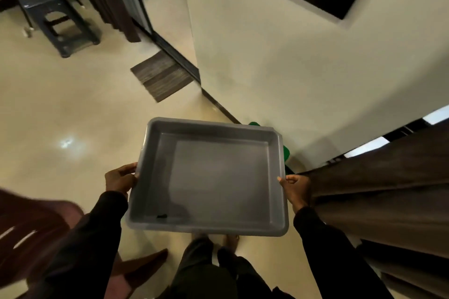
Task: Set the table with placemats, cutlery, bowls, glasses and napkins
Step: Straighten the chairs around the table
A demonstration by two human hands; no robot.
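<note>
I hold a grey plastic tub (pixel 155 143) level in front of me, above the floor. Only a small dark speck lies near its front left corner inside. My left hand (pixel 120 178) grips the tub's left rim, and my right hand (pixel 295 188) grips its right rim. Both arms are in dark sleeves. No placemats, cutlery, bowls, glasses or napkins show in this view.
A cream wall corner (pixel 243 68) stands ahead with a striped doormat (pixel 161 76) beside it. A dark plastic stool (pixel 52 17) is at far left, brown curtains (pixel 379 192) at right, a reddish-brown chair (pixel 31 233) at lower left. Something green (pixel 286 153) pokes out behind the tub.
</note>
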